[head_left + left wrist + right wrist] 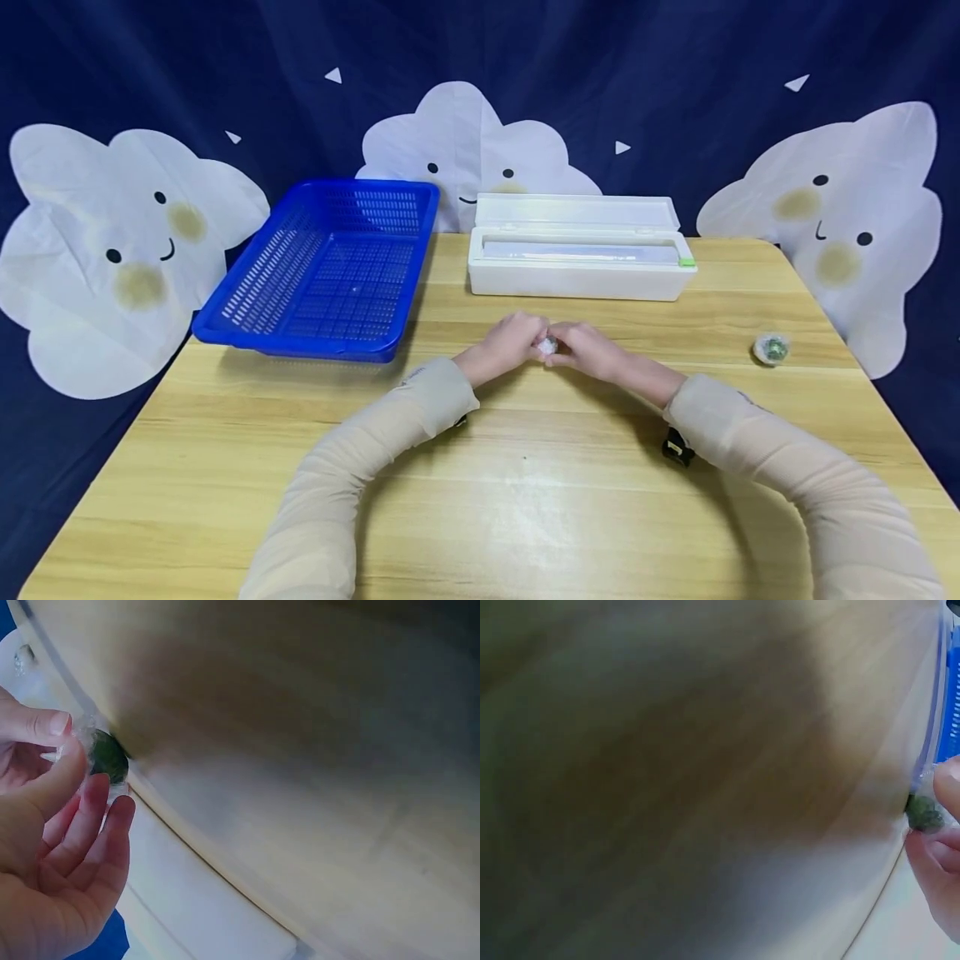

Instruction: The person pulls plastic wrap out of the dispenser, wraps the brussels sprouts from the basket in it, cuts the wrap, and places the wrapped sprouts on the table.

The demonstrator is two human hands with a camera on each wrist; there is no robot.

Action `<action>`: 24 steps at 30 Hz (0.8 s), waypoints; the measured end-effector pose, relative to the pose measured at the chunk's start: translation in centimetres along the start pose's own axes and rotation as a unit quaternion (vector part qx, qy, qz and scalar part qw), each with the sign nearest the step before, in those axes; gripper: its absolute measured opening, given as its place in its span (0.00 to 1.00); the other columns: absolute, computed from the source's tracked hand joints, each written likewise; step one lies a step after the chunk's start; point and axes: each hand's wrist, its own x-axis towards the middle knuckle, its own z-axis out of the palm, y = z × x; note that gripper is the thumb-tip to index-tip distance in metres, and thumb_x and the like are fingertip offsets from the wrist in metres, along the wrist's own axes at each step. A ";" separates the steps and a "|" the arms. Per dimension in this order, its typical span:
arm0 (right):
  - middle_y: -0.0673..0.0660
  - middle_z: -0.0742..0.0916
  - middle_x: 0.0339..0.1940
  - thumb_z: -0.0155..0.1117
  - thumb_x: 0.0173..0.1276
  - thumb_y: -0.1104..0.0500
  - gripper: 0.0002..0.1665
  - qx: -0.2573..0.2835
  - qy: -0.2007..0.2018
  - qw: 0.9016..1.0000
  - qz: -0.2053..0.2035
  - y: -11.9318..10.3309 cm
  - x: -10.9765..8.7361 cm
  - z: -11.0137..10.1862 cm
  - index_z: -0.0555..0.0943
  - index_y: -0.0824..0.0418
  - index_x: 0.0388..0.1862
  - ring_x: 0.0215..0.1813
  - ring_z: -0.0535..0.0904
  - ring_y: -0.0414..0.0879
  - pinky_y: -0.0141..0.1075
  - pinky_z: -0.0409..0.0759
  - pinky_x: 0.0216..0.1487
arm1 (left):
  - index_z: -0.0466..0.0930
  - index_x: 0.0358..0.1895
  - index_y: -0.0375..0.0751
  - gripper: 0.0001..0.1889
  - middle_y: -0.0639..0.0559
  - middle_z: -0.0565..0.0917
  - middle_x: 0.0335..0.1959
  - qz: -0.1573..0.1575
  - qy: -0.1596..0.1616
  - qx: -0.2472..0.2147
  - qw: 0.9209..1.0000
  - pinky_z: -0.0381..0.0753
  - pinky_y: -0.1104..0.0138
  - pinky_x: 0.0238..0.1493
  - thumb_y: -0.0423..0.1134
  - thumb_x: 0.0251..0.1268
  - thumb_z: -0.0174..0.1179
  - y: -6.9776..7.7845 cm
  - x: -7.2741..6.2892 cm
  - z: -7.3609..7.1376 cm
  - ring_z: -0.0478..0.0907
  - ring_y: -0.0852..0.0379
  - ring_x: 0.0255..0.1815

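Between both hands, above the table's middle, is a small dark-green piece wrapped in clear plastic film (550,344); its exact kind cannot be told. My left hand (513,342) pinches the wrap from the left with thumb and fingertips. From the right, my right hand (588,350) holds the same bundle by its film. The left wrist view shows the green side (109,757) facing away from the palm, with gathered film at the fingertips. At the right edge of the right wrist view, fingers grip the bundle (925,814), partly cut off.
A second film-wrapped green piece (771,349) lies at the table's right. Behind the hands stands a long white cling film box (577,279) with its lid raised and a green slider at its right end. A blue perforated basket (390,333) sits at the back left.
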 end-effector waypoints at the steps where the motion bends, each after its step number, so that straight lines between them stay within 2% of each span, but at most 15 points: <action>1: 0.59 0.84 0.32 0.68 0.53 0.63 0.17 -0.005 -0.007 1.000 -0.002 -0.1 0.1 0.0 0.77 0.72 0.40 0.33 0.80 0.47 0.32 0.79 0.34 | 0.67 0.20 0.43 0.15 0.55 0.75 0.22 -0.003 -0.001 0.003 1.000 0.70 0.75 0.28 0.40 0.49 0.67 0.0 0.0 0.0 0.71 0.61 0.26; 3: 0.58 0.84 0.30 0.68 0.54 0.62 0.14 -0.021 -0.018 1.000 -0.007 -0.2 0.3 0.0 0.78 0.70 0.36 0.33 0.80 0.47 0.32 0.79 0.34 | 0.68 0.20 0.42 0.14 0.55 0.76 0.23 -0.005 -0.004 0.010 1.000 0.72 0.74 0.29 0.39 0.50 0.66 0.0 0.0 0.0 0.72 0.61 0.27; 8: 0.60 0.84 0.30 0.66 0.57 0.64 0.13 -0.058 -0.018 0.998 -0.030 -0.5 0.6 0.2 0.77 0.72 0.37 0.31 0.80 0.47 0.29 0.78 0.30 | 0.71 0.21 0.42 0.11 0.54 0.78 0.24 -0.003 -0.008 0.023 1.000 0.73 0.73 0.30 0.38 0.52 0.64 -0.1 -0.1 -0.2 0.73 0.60 0.28; 13: 0.59 0.81 0.26 0.65 0.55 0.67 0.08 -0.140 -0.020 0.988 -0.061 -0.3 1.1 0.5 0.76 0.70 0.32 0.28 0.78 0.46 0.29 0.77 0.30 | 0.73 0.23 0.39 0.09 0.52 0.80 0.27 -0.014 -0.013 -0.017 1.000 0.74 0.74 0.34 0.33 0.51 0.66 -0.4 -0.2 -0.4 0.76 0.58 0.32; 16: 0.58 0.80 0.26 0.65 0.55 0.66 0.09 -0.173 -0.024 0.983 -0.061 -0.1 1.0 0.6 0.75 0.70 0.32 0.29 0.77 0.47 0.30 0.77 0.30 | 0.77 0.25 0.38 0.06 0.50 0.82 0.29 -0.014 -0.007 -0.036 0.999 0.74 0.74 0.35 0.27 0.49 0.65 -0.5 -0.3 -0.7 0.77 0.57 0.33; 20: 0.60 0.81 0.30 0.67 0.56 0.61 0.17 -0.132 -0.017 0.991 -0.032 0.1 0.4 0.4 0.76 0.73 0.39 0.31 0.78 0.48 0.32 0.78 0.31 | 0.78 0.23 0.37 0.07 0.50 0.81 0.25 -0.006 0.013 -0.021 1.000 0.70 0.74 0.29 0.22 0.49 0.59 -0.3 -0.3 -1.0 0.73 0.59 0.27; 24: 0.63 0.82 0.36 0.69 0.54 0.57 0.26 -0.072 -0.022 0.997 -0.009 0.0 0.1 0.1 0.75 0.74 0.46 0.37 0.79 0.51 0.36 0.79 0.37 | 0.78 0.21 0.38 0.08 0.51 0.79 0.24 -0.025 0.018 -0.008 0.999 0.70 0.73 0.28 0.21 0.48 0.57 -0.2 -0.3 -0.8 0.71 0.59 0.26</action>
